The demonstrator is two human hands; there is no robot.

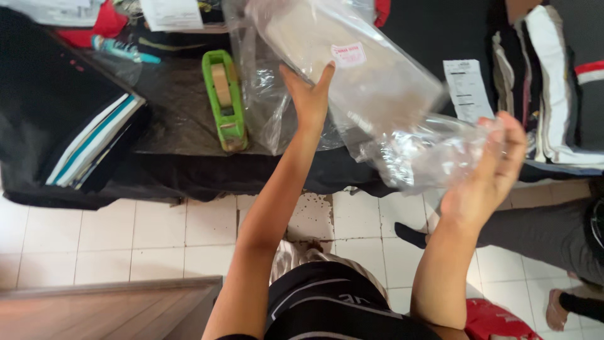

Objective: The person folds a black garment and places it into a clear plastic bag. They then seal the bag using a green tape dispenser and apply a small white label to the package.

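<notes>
**Fingers of both hands on one clear plastic bag**

Fingers of the left hand spread flat against the clear plastic bag, pressing its side at upper centre of the frame. Right hand at centre right, fingers curled around the crumpled lower end of the same bag. Bag held tilted in the air, running from top centre down to centre right, above the front edge of the counter. Green tape dispenser lying left of the left hand, near but not touching. Stack of folded dark clothes at the left edge; more folded garments at the upper right; white paper slip just behind the bag. White tiled floor open below the counter edge, lower left. Another person's legs close in at lower right.
</notes>
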